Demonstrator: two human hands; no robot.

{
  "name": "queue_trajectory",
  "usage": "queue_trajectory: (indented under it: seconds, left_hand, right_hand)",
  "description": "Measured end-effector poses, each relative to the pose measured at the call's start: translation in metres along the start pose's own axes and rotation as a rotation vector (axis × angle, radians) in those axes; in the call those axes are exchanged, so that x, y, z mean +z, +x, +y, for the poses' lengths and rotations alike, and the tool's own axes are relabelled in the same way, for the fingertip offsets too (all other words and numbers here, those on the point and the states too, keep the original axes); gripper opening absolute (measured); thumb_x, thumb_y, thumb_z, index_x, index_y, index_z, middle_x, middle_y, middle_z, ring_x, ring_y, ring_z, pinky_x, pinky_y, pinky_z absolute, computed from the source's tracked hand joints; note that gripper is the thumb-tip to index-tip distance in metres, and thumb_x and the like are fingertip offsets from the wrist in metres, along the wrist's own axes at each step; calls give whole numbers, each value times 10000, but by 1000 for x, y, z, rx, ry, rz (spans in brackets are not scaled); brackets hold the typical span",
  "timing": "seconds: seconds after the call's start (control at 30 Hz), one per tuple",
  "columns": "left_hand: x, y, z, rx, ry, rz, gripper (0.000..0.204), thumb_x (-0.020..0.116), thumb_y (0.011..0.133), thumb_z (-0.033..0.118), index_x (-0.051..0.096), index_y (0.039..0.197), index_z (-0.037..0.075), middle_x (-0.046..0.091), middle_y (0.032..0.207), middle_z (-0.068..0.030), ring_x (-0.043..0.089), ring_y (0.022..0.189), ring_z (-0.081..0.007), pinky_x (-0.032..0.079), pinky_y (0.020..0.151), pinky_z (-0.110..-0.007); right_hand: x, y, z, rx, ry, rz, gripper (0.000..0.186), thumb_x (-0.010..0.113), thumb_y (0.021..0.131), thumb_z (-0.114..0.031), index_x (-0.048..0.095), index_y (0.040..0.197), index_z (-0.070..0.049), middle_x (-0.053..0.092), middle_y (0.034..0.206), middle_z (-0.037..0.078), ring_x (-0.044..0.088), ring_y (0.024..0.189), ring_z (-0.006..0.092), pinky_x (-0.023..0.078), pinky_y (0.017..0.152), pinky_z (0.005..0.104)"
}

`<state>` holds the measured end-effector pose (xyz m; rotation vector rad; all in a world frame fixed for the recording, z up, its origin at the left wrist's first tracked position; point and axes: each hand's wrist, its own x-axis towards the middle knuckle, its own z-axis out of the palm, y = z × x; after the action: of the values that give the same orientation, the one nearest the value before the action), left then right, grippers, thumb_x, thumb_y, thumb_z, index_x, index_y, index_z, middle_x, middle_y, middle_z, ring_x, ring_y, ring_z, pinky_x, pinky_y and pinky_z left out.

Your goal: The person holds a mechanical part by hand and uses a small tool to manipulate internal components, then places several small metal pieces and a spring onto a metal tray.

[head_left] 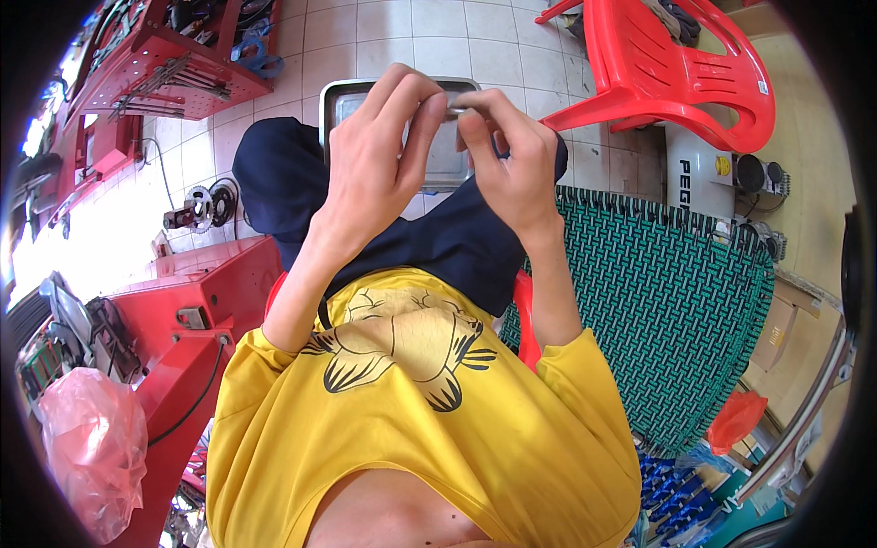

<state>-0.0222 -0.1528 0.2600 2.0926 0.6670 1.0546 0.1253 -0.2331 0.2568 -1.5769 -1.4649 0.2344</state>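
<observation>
Small metal part (459,108), pinched between left hand (379,151) and right hand (507,155), above metal tray (340,100)

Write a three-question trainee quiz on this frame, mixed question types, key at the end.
1. True or false: both hands pinch the small metal part above the tray.
2. What lies straight below the hands? A) steel tray B) green woven chair C) pink bag
3. Which colour is the plastic chair at top right?

Key: 1 true. 2 A. 3 red.
</observation>
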Motion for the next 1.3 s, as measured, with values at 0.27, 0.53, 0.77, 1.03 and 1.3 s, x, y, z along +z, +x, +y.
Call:
queue_trajectory:
  seconds: [0.27,0.53,0.77,1.03,1.3]
  left_hand:
    - [-4,-7,-21,-176,60,-145,211,527,1066,195,604,1175,32,667,1049,-150,659,858,-304,507,703,-361]
    - [11,-107,-225,-781,-293,-13,417,515,1090,375,600,1192,-20,743,962,-97,665,716,-109,515,546,-263]
    - [56,-151,-264,-759,94,-263,478,670,981,399,593,1161,-37,741,972,-210,722,848,-378,552,773,-449]
    - [67,-173,-252,-387,612,-660,436,711,917,330,613,1194,7,677,1133,-162,655,1067,-354,539,881,-481]
    - [71,-176,-254,-320,689,-695,341,702,925,316,609,1124,55,691,1073,-121,671,1049,-324,534,857,-468]
  right_hand:
    - [21,-11,27,363,333,-130,306,564,1063,-276,656,906,-30,625,638,52,560,527,128,414,505,295]
    - [165,-114,263,816,-30,-427,371,542,1048,-356,703,1039,-21,726,847,134,715,754,226,554,694,377]
    - [183,-126,246,911,-370,-679,354,568,996,-428,742,1213,-208,733,1190,155,660,1167,393,516,981,491]
    - [186,-132,261,953,-362,-793,375,587,988,-408,703,1301,-237,701,1274,165,626,1227,402,491,1027,508]
    - [198,-142,279,975,-311,-769,325,629,984,-378,701,1294,-307,687,1315,127,618,1257,367,474,1043,509]
